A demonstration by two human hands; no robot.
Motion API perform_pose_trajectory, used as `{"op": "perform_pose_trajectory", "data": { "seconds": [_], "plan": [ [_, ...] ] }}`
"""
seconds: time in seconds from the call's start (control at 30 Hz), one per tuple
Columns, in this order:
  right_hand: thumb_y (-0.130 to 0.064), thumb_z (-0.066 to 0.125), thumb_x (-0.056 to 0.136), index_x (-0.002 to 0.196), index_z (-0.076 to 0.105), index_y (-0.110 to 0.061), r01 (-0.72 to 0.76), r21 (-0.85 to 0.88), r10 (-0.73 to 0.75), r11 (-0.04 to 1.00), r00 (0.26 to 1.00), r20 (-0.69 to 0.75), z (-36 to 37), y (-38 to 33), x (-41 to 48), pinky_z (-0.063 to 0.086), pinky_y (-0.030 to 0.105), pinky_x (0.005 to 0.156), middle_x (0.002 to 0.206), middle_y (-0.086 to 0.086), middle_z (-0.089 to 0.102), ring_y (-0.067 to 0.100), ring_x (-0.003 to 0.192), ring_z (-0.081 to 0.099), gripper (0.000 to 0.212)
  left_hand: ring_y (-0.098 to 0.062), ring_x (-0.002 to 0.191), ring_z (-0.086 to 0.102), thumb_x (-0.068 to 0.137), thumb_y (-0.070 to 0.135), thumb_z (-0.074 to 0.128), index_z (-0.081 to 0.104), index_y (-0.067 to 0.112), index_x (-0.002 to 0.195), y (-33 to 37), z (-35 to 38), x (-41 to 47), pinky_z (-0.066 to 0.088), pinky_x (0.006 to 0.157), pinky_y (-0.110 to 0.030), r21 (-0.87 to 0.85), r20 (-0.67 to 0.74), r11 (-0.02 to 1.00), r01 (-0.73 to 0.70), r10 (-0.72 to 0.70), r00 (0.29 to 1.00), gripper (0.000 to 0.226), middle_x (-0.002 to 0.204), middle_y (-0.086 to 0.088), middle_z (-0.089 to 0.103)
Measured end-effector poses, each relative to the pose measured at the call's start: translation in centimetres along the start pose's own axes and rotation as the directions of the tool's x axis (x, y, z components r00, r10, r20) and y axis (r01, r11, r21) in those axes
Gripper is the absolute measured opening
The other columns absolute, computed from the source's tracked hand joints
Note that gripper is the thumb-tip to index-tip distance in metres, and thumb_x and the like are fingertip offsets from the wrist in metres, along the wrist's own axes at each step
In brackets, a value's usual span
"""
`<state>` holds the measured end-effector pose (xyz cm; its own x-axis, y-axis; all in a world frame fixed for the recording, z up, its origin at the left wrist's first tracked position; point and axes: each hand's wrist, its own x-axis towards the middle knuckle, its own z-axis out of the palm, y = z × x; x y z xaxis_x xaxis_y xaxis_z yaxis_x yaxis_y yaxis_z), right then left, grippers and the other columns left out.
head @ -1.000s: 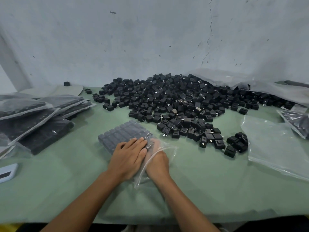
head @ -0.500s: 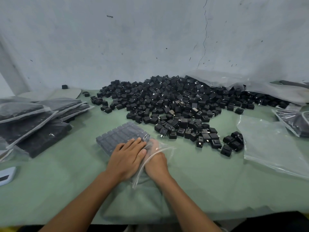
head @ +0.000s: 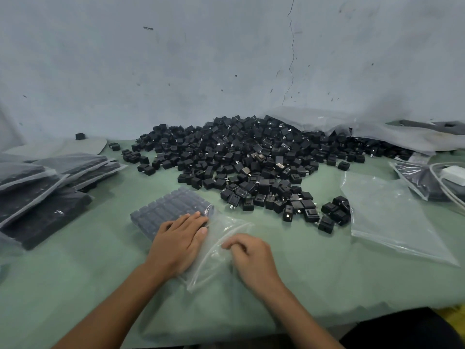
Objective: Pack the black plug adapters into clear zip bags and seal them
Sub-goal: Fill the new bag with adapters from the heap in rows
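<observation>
A clear zip bag (head: pixel 214 265) lies on the green table in front of me. Neat rows of black plug adapters (head: pixel 171 205) fill its far half. My left hand (head: pixel 176 244) presses flat on the near end of those rows, through the plastic. My right hand (head: pixel 251 258) is outside the bag, its fingers curled and pinching the loose plastic at the bag's open end. A big heap of loose black adapters (head: pixel 251 157) covers the table behind, and a small cluster (head: pixel 332 215) sits closer on the right.
Filled bags (head: pixel 42 197) are stacked at the left. Empty clear bags (head: pixel 387 217) lie flat at the right, with a white cable and charger (head: pixel 453 172) beyond them. A large crumpled plastic sheet (head: pixel 364 129) lies against the wall. The table's front edge is near my forearms.
My right hand has come out of the bag's mouth and now pinches the plastic from outside. My left hand still presses on the rows.
</observation>
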<state>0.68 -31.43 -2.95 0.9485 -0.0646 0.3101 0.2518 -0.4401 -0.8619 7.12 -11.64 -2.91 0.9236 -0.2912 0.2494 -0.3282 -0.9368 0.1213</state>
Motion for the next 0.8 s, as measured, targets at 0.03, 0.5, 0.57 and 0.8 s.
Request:
{"op": "perform_pose_trajectory", "data": {
  "seconds": [0.03,0.5,0.57,0.8],
  "plan": [
    [-0.01,0.054,0.085,0.077,0.07,-0.028,0.003,-0.025,-0.005,1.0,0.995,-0.099,-1.3,0.5,0.4,0.047,0.02,0.074,0.082,-0.02,0.069,0.001,0.081,0.062,0.025,-0.002,0.148,0.02,0.099,0.058,0.006,0.032,0.048,0.148,0.0,0.0,0.0,0.015,0.114,-0.03,-0.003,0.002,1.0,0.002,-0.002,1.0,0.056,0.158,0.023,0.026],
    [-0.036,0.048,0.098,0.143,0.042,-0.041,-0.262,-0.66,0.076,0.705,0.952,-0.296,-6.1,6.4,4.5,0.037,0.039,0.098,0.137,0.014,0.041,0.03,0.115,0.038,0.046,-0.002,0.148,0.02,0.099,0.059,0.005,0.032,0.048,0.148,0.3,-0.1,-0.2,0.016,0.113,-0.028,0.024,-0.003,1.0,0.01,-0.009,1.0,0.056,0.158,0.024,0.026],
    [-0.038,0.048,0.098,0.143,0.043,-0.038,-0.271,-0.67,0.084,0.692,0.951,-0.298,-6.0,6.5,4.4,0.035,0.039,0.101,0.141,0.014,0.04,0.03,0.118,0.038,0.045,-0.002,0.148,0.02,0.096,0.06,0.003,0.033,0.048,0.147,0.4,-0.2,-0.2,0.016,0.113,-0.028,0.018,-0.005,1.0,0.013,-0.013,1.0,0.06,0.158,0.024,0.027],
    [-0.028,0.05,0.096,0.139,0.051,-0.026,-0.246,-0.618,0.062,0.746,0.951,-0.304,-6.2,6.1,4.1,0.036,0.038,0.101,0.135,0.01,0.048,0.029,0.116,0.042,0.043,-0.002,0.148,0.019,0.1,0.058,0.007,0.031,0.048,0.148,0.2,0.0,-0.2,0.015,0.114,-0.029,0.014,0.008,1.0,0.013,-0.013,1.0,0.055,0.159,0.024,0.026]
  ]
}}
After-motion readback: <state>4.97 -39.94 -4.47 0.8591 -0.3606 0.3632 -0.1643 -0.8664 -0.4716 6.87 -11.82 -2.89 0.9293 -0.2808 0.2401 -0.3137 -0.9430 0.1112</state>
